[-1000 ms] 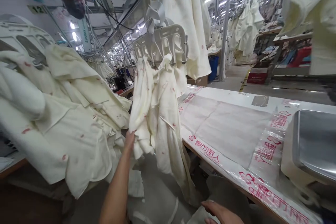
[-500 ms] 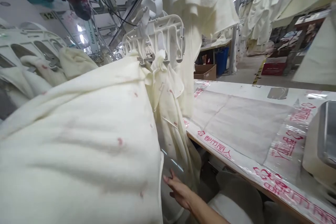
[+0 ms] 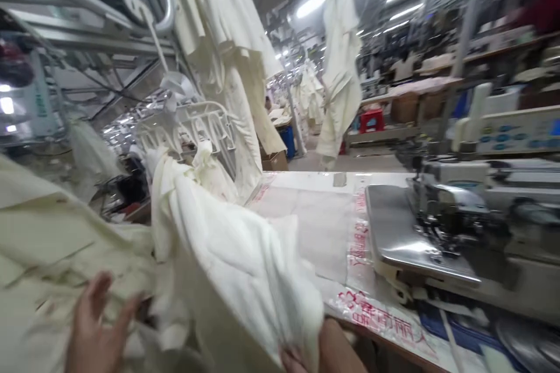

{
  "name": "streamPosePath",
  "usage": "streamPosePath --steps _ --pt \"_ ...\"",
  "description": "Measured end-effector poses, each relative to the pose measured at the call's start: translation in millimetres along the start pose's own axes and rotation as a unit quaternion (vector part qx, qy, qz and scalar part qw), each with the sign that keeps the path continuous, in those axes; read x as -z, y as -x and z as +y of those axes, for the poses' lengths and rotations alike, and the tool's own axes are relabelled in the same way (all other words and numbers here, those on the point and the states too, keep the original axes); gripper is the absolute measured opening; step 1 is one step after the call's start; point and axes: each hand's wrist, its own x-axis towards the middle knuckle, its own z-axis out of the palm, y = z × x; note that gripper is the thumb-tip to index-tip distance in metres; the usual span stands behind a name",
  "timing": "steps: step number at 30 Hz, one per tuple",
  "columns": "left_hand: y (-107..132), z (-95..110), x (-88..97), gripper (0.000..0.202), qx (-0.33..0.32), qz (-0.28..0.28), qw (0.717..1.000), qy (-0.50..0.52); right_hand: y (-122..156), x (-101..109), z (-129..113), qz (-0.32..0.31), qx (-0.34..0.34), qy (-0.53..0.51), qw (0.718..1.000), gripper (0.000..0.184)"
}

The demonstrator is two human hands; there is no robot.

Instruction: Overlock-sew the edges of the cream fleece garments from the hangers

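Observation:
A cream fabric piece (image 3: 245, 250) hangs by its upper end from a white plastic hanger (image 3: 188, 122) and stretches down toward me on the right. Its lower edge is gathered in my right hand (image 3: 295, 360), whose fingers are closed on it and partly covered by the cloth. At the lower left, my left hand (image 3: 98, 326) is open, fingers spread and a little blurred. It is in front of more cream fabric (image 3: 48, 245) at the left; whether it touches that cloth I cannot tell.
A white table (image 3: 306, 180) with plastic film and red lettering stands to the right. On it is a sewing machine (image 3: 464, 186) with a shiny metal plate (image 3: 406, 227). More cream garments (image 3: 231, 41) hang overhead, and a red stool (image 3: 371, 120) stands farther back.
My view has swung right, bringing the sewing machine into sight. My right hand, open beside the cloth before, now grips the fabric piece and pulls it rightward. My left hand has come into view.

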Motion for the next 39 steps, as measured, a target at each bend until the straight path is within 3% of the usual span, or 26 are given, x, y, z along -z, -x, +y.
streamPosePath --steps 1,2,3,4,5,7,9,10,12,15,17,20,21,23,25,27,28,30,32,34,36,37,39 --pt "-0.3 31.5 -15.3 0.068 -0.071 -0.024 0.996 0.057 5.2 16.0 -11.4 0.003 0.018 0.070 0.997 0.040" --pt "-0.3 67.9 -28.8 0.079 -0.197 -0.092 0.972 0.094 9.3 28.3 -22.8 0.004 0.039 0.125 0.991 0.036" --pt "-0.7 106.9 -39.8 0.093 -0.329 -0.163 0.922 0.120 12.6 37.5 -32.9 0.004 0.060 0.170 0.984 0.035" --pt "-2.1 145.8 -48.2 0.092 -0.429 -0.233 0.863 0.127 15.6 44.6 -40.7 0.015 0.081 0.201 0.976 0.038" --pt "-4.5 181.9 -54.2 0.075 -0.478 -0.327 0.808 0.113 18.7 50.1 -44.9 0.041 0.099 0.218 0.970 0.042" --pt "-11.9 237.8 -60.2 0.033 -0.504 -0.479 0.712 0.096 26.6 58.3 -40.5 0.135 0.119 0.223 0.958 0.048" --pt "-20.2 267.4 -60.9 0.021 -0.497 -0.534 0.676 0.103 36.2 63.2 -19.5 0.233 0.127 0.210 0.941 0.057" --pt "-23.9 273.5 -60.2 0.018 -0.493 -0.528 0.680 0.121 40.7 63.8 -4.9 0.255 0.123 0.204 0.937 0.063" --pt "-30.2 274.3 -57.6 0.012 -0.471 -0.488 0.714 0.174 47.5 61.0 25.6 0.215 0.090 0.201 0.952 0.064" --pt "-38.6 263.9 -52.7 0.011 -0.418 -0.442 0.764 0.215 53.8 51.9 55.0 0.144 0.036 0.194 0.970 0.034" --pt "-44.4 256.3 -50.9 0.014 -0.419 -0.369 0.806 0.197 59.7 50.1 57.1 0.201 0.031 0.207 0.957 0.022" --pt "-50.0 246.2 -55.5 0.017 -0.470 -0.178 0.854 0.131 75.7 62.7 42.6 0.352 0.037 0.259 0.899 0.023" --pt "-50.2 243.2 -60.0 0.017 -0.474 -0.140 0.863 0.110 82.5 70.5 36.2 0.376 0.025 0.276 0.884 0.022" --pt "-47.9 237.9 -74.7 0.018 -0.449 -0.160 0.875 0.084 97.0 89.3 23.5 0.334 -0.036 0.282 0.898 0.020" --pt "-45.0 234.6 -97.0 0.017 -0.394 -0.263 0.876 0.090 110.2 110.8 9.5 0.217 -0.126 0.253 0.934 0.016" --pt "-44.6 235.2 -125.0 0.014 -0.342 -0.350 0.865 0.114 118.3 134.1 -8.2 0.135 -0.169 0.231 0.949 0.014" --pt "-45.2 237.5 -139.8 0.014 -0.323 -0.364 0.864 0.124 119.2 146.0 -18.4 0.132 -0.163 0.240 0.948 0.014" --pt "-44.0 246.7 -166.7 0.018 -0.313 -0.336 0.879 0.126 113.1 168.8 -38.3 0.184 -0.121 0.306 0.926 0.023" --pt "-32.9 262.0 -184.9 0.029 -0.343 -0.266 0.894 0.111 97.9 186.8 -52.2 0.264 -0.107 0.419 0.862 0.028" --pt "-8.3 281.1 -192.6 0.041 -0.409 -0.231 0.875 0.118 79.1 197.3 -56.1 0.308 -0.122 0.529 0.781 0.021" --pt "24.9 299.9 -193.3 0.041 -0.487 -0.265 0.819 0.151 64.2 200.9 -51.6 0.314 -0.134 0.587 0.734 0.016" --pt "41.5 307.7 -192.9 0.035 -0.518 -0.296 0.786 0.162 60.0 201.1 -47.9 0.308 -0.129 0.588 0.737 0.017" --pt "68.6 318.3 -194.0 0.029 -0.558 -0.354 0.732 0.167 58.3 200.6 -41.6 0.291 -0.098 0.540 0.784 0.019"
